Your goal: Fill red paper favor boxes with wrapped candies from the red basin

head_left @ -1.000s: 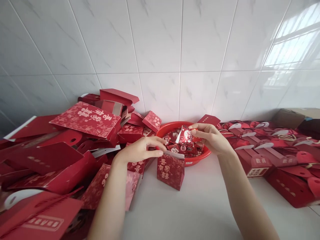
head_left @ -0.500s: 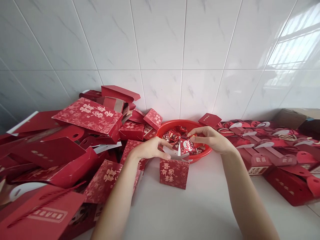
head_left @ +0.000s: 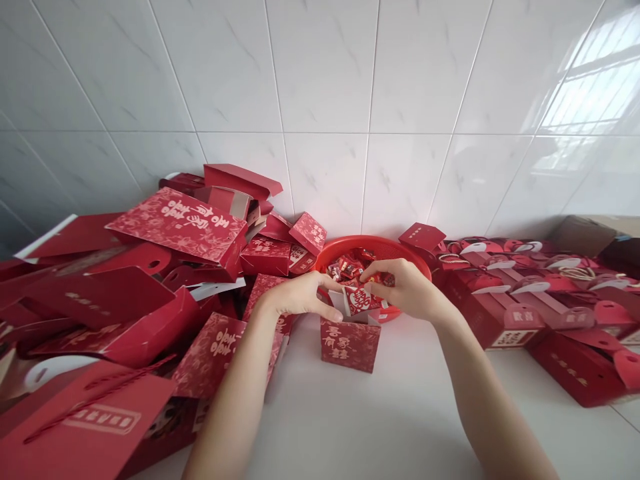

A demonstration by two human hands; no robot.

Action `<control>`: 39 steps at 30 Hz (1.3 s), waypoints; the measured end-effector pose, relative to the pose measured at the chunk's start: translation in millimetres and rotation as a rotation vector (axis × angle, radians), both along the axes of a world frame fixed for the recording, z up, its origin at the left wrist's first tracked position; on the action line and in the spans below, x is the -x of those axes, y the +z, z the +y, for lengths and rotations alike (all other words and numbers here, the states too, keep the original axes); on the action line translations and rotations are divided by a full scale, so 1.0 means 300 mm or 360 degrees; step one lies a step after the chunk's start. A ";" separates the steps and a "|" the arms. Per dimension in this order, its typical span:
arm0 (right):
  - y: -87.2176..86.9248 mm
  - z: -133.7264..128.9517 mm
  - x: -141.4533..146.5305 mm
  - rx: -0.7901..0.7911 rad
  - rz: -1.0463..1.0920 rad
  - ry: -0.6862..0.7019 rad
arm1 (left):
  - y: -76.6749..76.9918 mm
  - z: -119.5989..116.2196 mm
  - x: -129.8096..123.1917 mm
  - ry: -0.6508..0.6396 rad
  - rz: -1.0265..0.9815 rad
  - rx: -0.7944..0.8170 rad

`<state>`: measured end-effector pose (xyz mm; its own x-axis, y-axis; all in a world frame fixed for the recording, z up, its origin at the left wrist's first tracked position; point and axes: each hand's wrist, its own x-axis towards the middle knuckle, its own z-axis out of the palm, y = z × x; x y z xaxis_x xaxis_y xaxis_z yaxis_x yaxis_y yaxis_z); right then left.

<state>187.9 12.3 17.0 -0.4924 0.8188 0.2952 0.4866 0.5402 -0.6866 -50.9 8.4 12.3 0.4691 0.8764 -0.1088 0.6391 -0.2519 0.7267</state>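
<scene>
A small red gift box [head_left: 350, 345] with pale lettering stands upright on the white table, its top open. My left hand [head_left: 305, 297] grips the box's left upper edge, thumb at the front and fingers behind. My right hand [head_left: 400, 287] pinches a red candy packet [head_left: 361, 300] with a white double-happiness print, low over the box's opening. The packet's lower end is hidden by the box's front wall. Just behind, a red plastic basket [head_left: 424, 259] holds many small wrapped candies [head_left: 350, 268].
Red cardboard boxes [head_left: 185, 227] lie in a loose heap on the left. On the right stand rows of folded red boxes with handles [head_left: 520, 320], a brown carton [head_left: 580, 233] behind them. A white tiled wall [head_left: 325, 173] closes off the back of the table [head_left: 370, 427].
My right hand has moved left and down, bringing the packet from above the basket's front to the box's opening. The left hand keeps its hold on the box.
</scene>
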 end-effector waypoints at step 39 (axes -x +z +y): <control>0.002 0.012 -0.015 0.0134 0.0519 0.0239 | -0.016 0.015 -0.025 -0.0020 -0.0068 -0.0059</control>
